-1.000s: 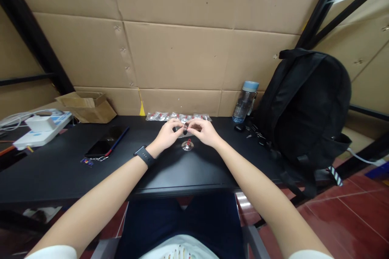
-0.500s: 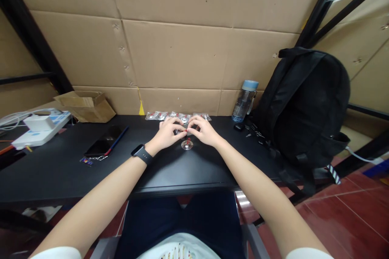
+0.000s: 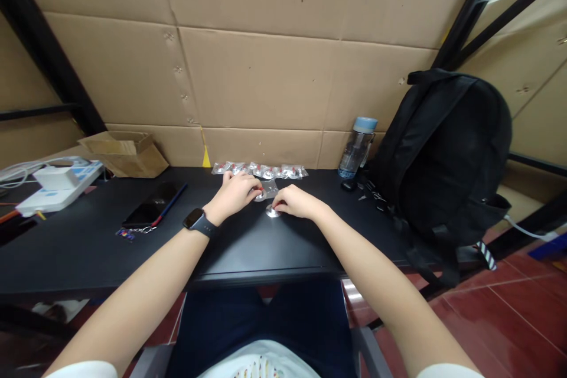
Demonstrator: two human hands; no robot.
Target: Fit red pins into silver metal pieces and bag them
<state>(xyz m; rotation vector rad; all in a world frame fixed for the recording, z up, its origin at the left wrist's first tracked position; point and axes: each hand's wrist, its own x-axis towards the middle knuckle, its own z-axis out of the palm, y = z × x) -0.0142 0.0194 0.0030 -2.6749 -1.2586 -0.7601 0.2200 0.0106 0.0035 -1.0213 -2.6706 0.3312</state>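
My right hand (image 3: 295, 202) pinches the red cord at the top of a small, shiny metal finger cymbal (image 3: 271, 213), which is at the black tabletop. To its left, my left hand (image 3: 237, 192) has its fingertips closed on a second finger cymbal (image 3: 260, 196), with a bit of red showing; the fingers partly cover it. Just behind, between the two hands, lies a clear plastic bag (image 3: 270, 186). A row of small clear packets (image 3: 290, 172) with red and silver pieces inside runs along the back of the table.
On the left are a phone (image 3: 155, 205) with a blue pen beside it, a cardboard box (image 3: 128, 155) and a white power strip (image 3: 62, 189). At right stand a water bottle (image 3: 357, 147), keys (image 3: 376, 198) and a black backpack (image 3: 447, 159). Cardboard panels (image 3: 257, 82) wall the back.
My hands were together at the red cord above the cymbal and are now apart. The left moved slightly left; the right came down to the cymbal. The clear bag now shows between them.
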